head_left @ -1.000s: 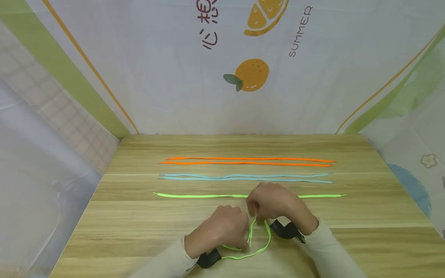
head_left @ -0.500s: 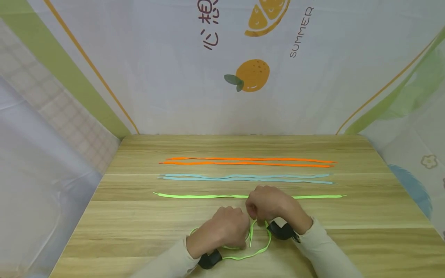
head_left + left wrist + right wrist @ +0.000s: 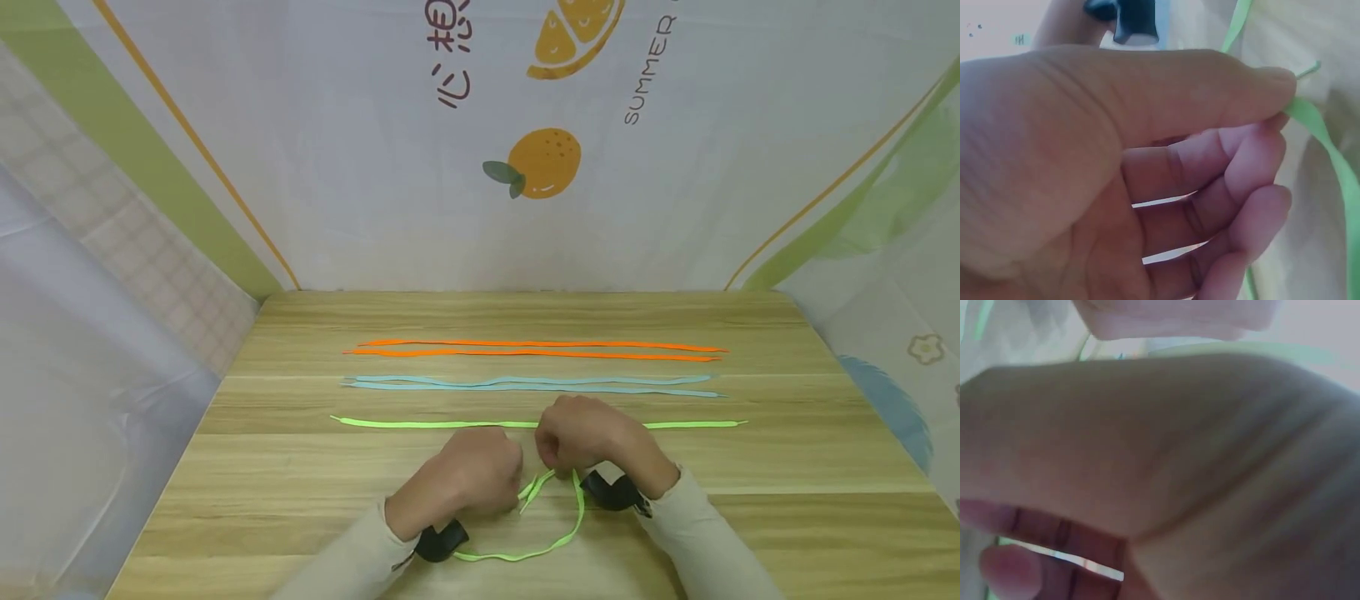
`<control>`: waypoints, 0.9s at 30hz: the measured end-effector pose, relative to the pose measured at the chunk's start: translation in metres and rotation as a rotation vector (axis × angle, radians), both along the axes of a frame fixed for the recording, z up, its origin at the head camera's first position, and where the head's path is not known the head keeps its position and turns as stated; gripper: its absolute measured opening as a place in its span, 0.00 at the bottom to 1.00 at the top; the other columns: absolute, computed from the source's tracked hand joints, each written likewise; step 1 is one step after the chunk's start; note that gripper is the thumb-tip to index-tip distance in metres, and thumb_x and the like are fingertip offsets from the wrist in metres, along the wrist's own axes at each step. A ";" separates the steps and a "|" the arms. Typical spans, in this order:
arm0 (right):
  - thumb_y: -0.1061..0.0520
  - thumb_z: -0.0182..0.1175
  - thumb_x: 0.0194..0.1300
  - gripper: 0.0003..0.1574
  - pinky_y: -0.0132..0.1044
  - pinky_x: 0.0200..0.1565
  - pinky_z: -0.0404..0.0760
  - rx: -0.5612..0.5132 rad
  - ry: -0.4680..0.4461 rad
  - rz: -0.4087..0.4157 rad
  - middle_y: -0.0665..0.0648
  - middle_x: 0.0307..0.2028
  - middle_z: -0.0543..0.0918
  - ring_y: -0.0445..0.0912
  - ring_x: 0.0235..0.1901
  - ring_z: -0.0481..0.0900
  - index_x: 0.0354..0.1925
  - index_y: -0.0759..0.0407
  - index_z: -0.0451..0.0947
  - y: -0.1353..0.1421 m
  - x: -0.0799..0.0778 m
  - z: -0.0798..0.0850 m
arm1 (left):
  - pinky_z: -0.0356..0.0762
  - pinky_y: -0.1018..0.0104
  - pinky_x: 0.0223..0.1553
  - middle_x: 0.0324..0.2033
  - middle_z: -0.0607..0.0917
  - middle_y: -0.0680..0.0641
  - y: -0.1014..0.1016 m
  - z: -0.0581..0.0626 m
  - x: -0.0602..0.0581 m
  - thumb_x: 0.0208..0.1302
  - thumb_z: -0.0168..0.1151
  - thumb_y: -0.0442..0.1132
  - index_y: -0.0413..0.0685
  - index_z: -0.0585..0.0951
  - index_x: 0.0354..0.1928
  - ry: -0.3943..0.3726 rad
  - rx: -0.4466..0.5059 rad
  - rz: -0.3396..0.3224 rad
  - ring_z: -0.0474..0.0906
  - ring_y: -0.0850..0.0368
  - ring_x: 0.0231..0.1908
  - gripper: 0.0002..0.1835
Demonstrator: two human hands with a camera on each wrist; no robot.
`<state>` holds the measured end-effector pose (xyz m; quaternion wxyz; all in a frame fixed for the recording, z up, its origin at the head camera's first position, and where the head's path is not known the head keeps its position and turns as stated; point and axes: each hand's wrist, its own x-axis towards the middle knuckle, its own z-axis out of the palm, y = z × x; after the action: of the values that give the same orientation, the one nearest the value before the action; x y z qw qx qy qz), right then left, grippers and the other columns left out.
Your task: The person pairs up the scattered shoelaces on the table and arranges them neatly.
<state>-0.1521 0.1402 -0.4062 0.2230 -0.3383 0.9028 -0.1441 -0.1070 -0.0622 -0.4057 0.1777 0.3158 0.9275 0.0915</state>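
Observation:
A bright green shoelace (image 3: 581, 508) curves in a loose loop on the table near the front. My left hand (image 3: 480, 471) pinches part of this shoelace between thumb and forefinger; in the left wrist view the green lace (image 3: 1335, 156) runs out from under the thumb (image 3: 1266, 84), and a thin tip pokes out beyond it. To the right, my right hand (image 3: 588, 435) has its fingers curled down at the top of the loop, where the lace goes in under the fingertips. The right fingertips' hold is mostly hidden in both views.
Behind the hands a second green shoelace (image 3: 420, 424) lies straight across the wooden table (image 3: 285, 483), partly covered by my right hand. Farther back lie two light blue shoelaces (image 3: 600, 387) and two orange shoelaces (image 3: 487, 352). A printed white curtain (image 3: 375, 208) stands behind the table.
My left hand has shifted slightly left and away from me, drawing the lace end with it. The right hand stays nearly in place at the loop's top.

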 end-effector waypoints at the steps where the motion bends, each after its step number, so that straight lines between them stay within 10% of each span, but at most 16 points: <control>1: 0.74 0.61 0.49 0.22 0.34 0.28 0.69 -0.018 0.001 0.003 0.39 0.20 0.73 0.37 0.23 0.68 0.19 0.46 0.80 0.002 -0.001 0.000 | 0.49 0.71 0.18 0.12 0.54 0.61 -0.003 0.001 -0.002 0.58 0.69 0.31 0.58 0.63 0.11 0.005 0.024 -0.003 0.50 0.65 0.18 0.27; 18: 0.68 0.71 0.67 0.17 0.40 0.44 0.86 -0.403 0.045 0.067 0.40 0.35 0.84 0.37 0.38 0.83 0.32 0.44 0.85 0.056 -0.022 0.025 | 0.77 0.61 0.33 0.31 0.82 0.57 -0.051 0.033 -0.034 0.65 0.67 0.31 0.58 0.82 0.26 0.007 0.343 0.119 0.78 0.60 0.31 0.13; 27: 0.69 0.73 0.67 0.19 0.41 0.48 0.84 -0.651 0.191 -0.125 0.43 0.47 0.88 0.42 0.46 0.85 0.37 0.42 0.86 0.087 -0.027 0.038 | 0.80 0.52 0.49 0.46 0.89 0.56 -0.081 0.048 -0.047 0.67 0.70 0.36 0.59 0.84 0.29 0.213 0.587 0.253 0.87 0.50 0.50 0.10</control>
<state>-0.1789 0.2272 -0.3685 0.0083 -0.3478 0.8452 -0.4057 -0.1538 -0.1436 -0.3574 -0.0314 0.2439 0.9068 0.3424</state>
